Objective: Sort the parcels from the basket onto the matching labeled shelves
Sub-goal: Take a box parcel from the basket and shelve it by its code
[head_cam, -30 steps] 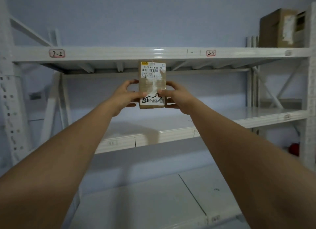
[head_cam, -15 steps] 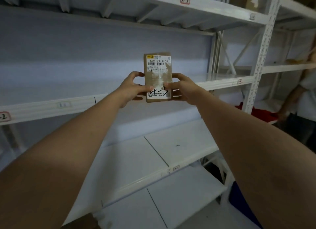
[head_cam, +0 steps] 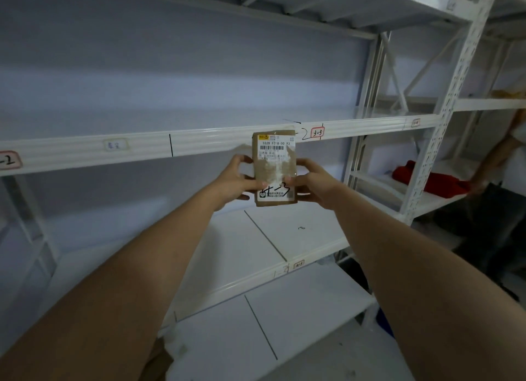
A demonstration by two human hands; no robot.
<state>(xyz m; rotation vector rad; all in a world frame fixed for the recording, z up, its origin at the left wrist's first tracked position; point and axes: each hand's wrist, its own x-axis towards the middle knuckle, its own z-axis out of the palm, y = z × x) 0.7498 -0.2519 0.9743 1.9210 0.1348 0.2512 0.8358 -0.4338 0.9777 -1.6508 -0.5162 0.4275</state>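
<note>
Parcel [head_cam: 274, 168]: held upright between left hand [head_cam: 233, 178] and right hand [head_cam: 313, 182], pinched at both side edges, long axis vertical. Shelf label 3-3 [head_cam: 317, 132] sited just above-right of hands.

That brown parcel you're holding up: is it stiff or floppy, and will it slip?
Probably stiff: the parcel keeps flat faces and straight edges though the left hand and right hand grip only its lower sides. Likely light, since fingertips alone hold it upright. The glossy tape across its front may be a little slippery, so gripping the cardboard edges looks safer.
</note>
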